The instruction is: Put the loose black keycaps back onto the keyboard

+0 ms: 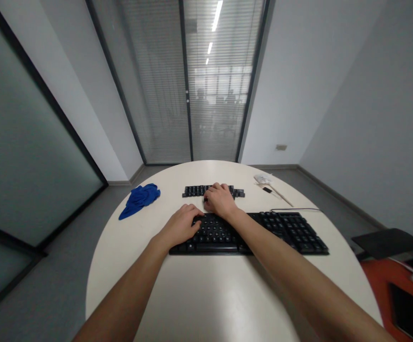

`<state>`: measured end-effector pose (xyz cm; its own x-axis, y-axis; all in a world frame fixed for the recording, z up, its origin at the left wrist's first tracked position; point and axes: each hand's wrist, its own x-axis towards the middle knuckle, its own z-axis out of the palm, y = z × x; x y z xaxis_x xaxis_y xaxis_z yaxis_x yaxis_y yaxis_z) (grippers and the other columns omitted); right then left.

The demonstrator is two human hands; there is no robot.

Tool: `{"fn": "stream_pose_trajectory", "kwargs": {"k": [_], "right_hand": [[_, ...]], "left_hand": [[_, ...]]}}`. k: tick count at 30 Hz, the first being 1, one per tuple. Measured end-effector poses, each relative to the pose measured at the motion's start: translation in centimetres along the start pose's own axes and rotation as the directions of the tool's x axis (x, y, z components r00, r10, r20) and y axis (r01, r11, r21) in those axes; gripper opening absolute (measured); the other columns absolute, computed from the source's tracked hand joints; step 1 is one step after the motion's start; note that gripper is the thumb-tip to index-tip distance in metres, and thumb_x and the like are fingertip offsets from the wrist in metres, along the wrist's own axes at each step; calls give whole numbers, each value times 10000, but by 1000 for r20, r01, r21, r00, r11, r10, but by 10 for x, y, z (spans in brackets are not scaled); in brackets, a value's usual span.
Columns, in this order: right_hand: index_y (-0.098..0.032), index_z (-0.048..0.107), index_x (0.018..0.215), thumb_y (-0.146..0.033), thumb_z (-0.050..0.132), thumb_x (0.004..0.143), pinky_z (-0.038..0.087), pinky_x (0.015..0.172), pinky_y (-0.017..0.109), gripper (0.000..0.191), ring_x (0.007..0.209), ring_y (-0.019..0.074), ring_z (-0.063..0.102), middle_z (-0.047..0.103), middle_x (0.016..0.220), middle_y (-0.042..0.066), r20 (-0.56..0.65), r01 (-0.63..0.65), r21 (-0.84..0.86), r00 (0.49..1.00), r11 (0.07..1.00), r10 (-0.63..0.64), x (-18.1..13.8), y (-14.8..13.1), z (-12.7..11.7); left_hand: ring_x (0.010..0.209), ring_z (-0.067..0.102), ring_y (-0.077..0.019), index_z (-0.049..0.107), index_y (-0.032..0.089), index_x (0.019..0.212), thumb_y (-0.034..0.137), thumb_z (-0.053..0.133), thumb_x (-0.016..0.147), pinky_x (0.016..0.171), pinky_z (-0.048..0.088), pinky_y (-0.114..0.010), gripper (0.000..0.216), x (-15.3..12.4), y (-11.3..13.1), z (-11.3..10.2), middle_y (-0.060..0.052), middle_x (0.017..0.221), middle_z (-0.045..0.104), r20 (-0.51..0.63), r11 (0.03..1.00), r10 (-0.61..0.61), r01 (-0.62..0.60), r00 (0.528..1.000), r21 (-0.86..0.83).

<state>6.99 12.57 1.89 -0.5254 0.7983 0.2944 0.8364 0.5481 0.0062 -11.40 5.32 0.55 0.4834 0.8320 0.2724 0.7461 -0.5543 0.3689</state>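
A black keyboard (285, 232) lies across the middle of the round white table (210, 294). My left hand (181, 225) rests on its left end, fingers curled down onto the keys. My right hand (220, 199) reaches past the keyboard's far edge, fingers bent and closed over something small and dark that I cannot make out. It sits right at a row of loose black keycaps (194, 191) laid out in a strip behind the keyboard.
A crumpled blue cloth (139, 198) lies at the table's left edge. Near the far right edge are a small white packet (262, 178), a thin stick (281, 194) and a cable (294, 209). A dark chair and an orange surface stand at the right.
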Motion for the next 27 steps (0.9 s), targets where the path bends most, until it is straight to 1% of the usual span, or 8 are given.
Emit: {"fn": "stream_pose_trajectory", "kwargs": {"k": [3, 6, 9, 11, 15, 20, 23, 27], "right_hand": [[-193, 735, 967, -268, 645, 863, 330, 972, 448, 157, 1097, 289, 579, 755, 998, 88, -45, -53, 161, 997, 985, 61, -13, 1, -13], [-209, 738, 910, -270, 701, 806, 365, 971, 435, 126, 1012, 265, 636, 763, 939, 47, -35, -75, 376, 995, 923, 96, -34, 2, -26], [-206, 741, 935, -242, 686, 817, 464, 865, 332, 135, 903, 206, 681, 768, 937, 28, 22, -50, 630, 999, 775, 47, -60, 2, -33], [-206, 746, 980, -265, 676, 846, 496, 821, 297, 163, 893, 193, 696, 769, 936, 25, 54, -36, 738, 999, 674, -6, -76, 1, -32], [-217, 775, 952, -233, 706, 822, 517, 822, 300, 148, 877, 198, 716, 784, 934, 23, 94, -46, 743, 995, 667, -35, -95, -2, -23], [-222, 774, 1030, -242, 711, 850, 530, 834, 303, 191, 874, 196, 730, 789, 956, 29, 89, -37, 776, 995, 630, -52, -97, -3, -20], [-233, 790, 981, -274, 733, 853, 527, 842, 311, 146, 878, 206, 730, 794, 924, 24, 68, -27, 730, 997, 683, -33, -97, -4, -21], [-253, 796, 997, -251, 743, 839, 528, 865, 326, 167, 925, 226, 730, 797, 984, 22, 41, -15, 646, 999, 763, -16, -98, -6, -21]], "left_hand": [[1065, 577, -272, 687, 197, 1081, 162, 594, 886, 970, 488, -429, 219, 0, 2, -2, -71, 1071, 664, 10, 1000, -12, 12, 1000, -3], [1065, 580, -271, 684, 193, 1087, 170, 582, 900, 969, 488, -426, 214, -1, 2, -4, -73, 1072, 662, 14, 1000, -11, 11, 1000, -5], [1056, 587, -261, 684, 195, 1077, 173, 581, 907, 962, 488, -406, 200, 0, 0, -4, -70, 1065, 663, 15, 1000, 7, -7, 1000, -17], [1050, 592, -254, 685, 197, 1062, 172, 582, 908, 956, 489, -395, 186, 0, -2, -4, -67, 1059, 665, 11, 999, 16, -16, 1000, -37], [1047, 598, -249, 686, 198, 1039, 159, 591, 899, 953, 489, -391, 174, 0, -4, -3, -66, 1059, 672, -1, 998, 14, -14, 1000, -57], [1037, 602, -250, 688, 195, 1035, 161, 587, 905, 947, 491, -401, 168, -1, -5, -3, -66, 1052, 677, -7, 998, 18, -18, 1000, -60], [1030, 606, -249, 690, 201, 1025, 160, 587, 903, 941, 494, -406, 165, -1, -6, -3, -64, 1047, 681, -14, 998, 21, -22, 1000, -63], [1023, 599, -251, 683, 204, 1006, 153, 600, 884, 934, 496, -416, 157, -1, -5, -4, -67, 1039, 669, -28, 996, 61, -62, 998, -67]]}}
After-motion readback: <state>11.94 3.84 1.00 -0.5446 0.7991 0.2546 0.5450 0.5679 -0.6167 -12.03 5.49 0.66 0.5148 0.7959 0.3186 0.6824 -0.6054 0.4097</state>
